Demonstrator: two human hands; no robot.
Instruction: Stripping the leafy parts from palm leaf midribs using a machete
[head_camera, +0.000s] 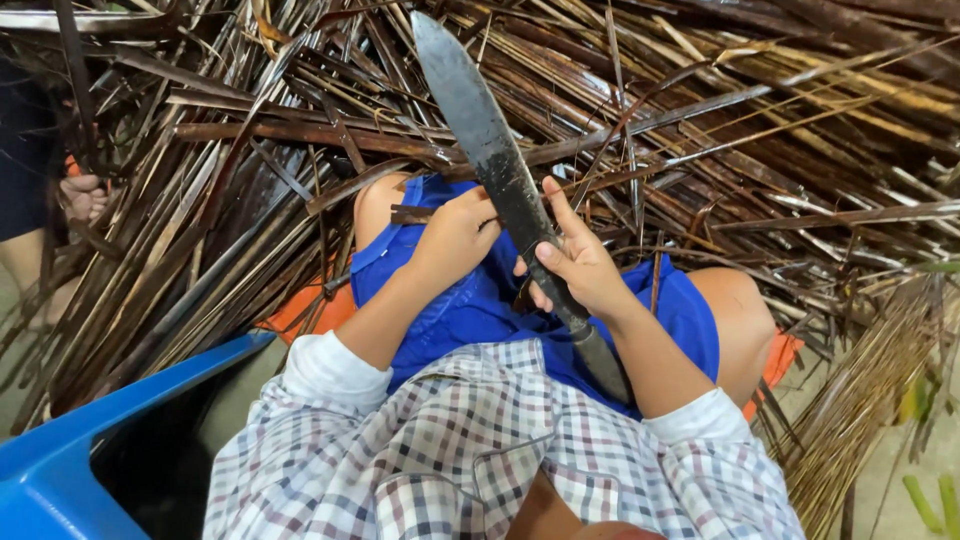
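1. Long knife (487, 150): a dark, worn blade that runs from the person's lap up toward the top edge of the leaf pile; its handle end passes under the right forearm.
2. Right hand (580, 265): wrapped around the lower blade near the handle, fingers curled around it, thumb laid along the flat.
3. Left hand (455, 235): fingers pressed together on a thin dry strip (412, 213), held against the blade's left side.
4. Blue shorts (470, 310): below both hands, over the knees.
5. Dried palm leaves (750, 120): a brown heap surrounding the knees on all sides.
6. Blue plastic container (90, 440): at the bottom left corner.
7. Another person's hand (85, 197): at the left edge, among the leaves.
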